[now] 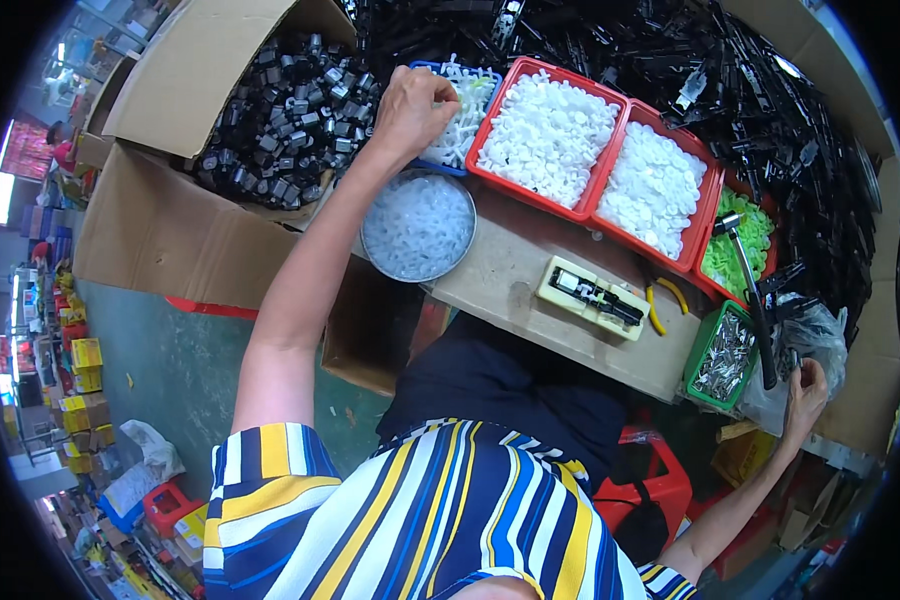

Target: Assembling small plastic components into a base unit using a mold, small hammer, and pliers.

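My left hand (410, 112) is at the edge of a blue tray (428, 166) of thin white plastic pieces, its fingers curled together; what they hold, if anything, is hidden. At the far right my right hand (806, 396) has its fingertips pinched beside a clear plastic bag (816, 342); what is between them is too small to make out. On the table's front part, between the hands, a cream block fixture (560, 284) carries a black part with metal pieces (610, 303). Yellow-handled pliers (656, 312) lie beside it.
Red trays (589, 218) hold small white parts, another bright green pieces (727, 244). A hammer (756, 290) leans by a green tray (692, 378) of metal pins. A round bowl (418, 226) holds translucent pieces. A cardboard box (170, 215) with metal-and-black parts stands left; black parts (610, 45) are heaped behind.
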The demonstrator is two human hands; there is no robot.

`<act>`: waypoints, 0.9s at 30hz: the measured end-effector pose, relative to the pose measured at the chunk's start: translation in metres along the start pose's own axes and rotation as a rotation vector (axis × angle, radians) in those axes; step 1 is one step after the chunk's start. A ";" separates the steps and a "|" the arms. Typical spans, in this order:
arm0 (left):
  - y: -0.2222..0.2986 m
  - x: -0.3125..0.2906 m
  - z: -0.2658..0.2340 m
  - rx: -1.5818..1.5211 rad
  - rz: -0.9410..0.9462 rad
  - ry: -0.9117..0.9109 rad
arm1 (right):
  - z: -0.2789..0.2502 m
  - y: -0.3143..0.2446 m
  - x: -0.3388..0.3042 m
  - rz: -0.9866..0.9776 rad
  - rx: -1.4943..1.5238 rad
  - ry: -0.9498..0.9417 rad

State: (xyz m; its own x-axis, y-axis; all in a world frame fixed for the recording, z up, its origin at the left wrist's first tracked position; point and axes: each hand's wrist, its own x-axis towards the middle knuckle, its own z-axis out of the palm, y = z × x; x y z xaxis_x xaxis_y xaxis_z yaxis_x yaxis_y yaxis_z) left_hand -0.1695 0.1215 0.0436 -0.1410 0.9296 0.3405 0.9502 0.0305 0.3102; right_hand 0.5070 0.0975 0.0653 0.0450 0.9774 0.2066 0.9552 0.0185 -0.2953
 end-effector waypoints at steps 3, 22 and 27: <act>-0.003 0.004 -0.001 -0.053 0.014 0.018 | -0.002 -0.004 0.001 0.012 0.028 -0.003; 0.008 0.027 -0.009 -0.178 -0.138 0.041 | 0.005 0.000 -0.008 -0.029 0.067 0.040; 0.012 0.022 -0.025 -0.614 -0.146 0.192 | 0.003 0.016 -0.009 0.028 0.520 0.129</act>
State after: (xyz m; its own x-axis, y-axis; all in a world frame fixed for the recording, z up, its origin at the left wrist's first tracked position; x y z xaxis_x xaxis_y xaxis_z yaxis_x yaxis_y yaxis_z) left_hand -0.1684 0.1332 0.0769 -0.3570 0.8482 0.3913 0.5947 -0.1167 0.7955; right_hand 0.5204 0.0898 0.0558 0.1350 0.9458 0.2955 0.6837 0.1270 -0.7187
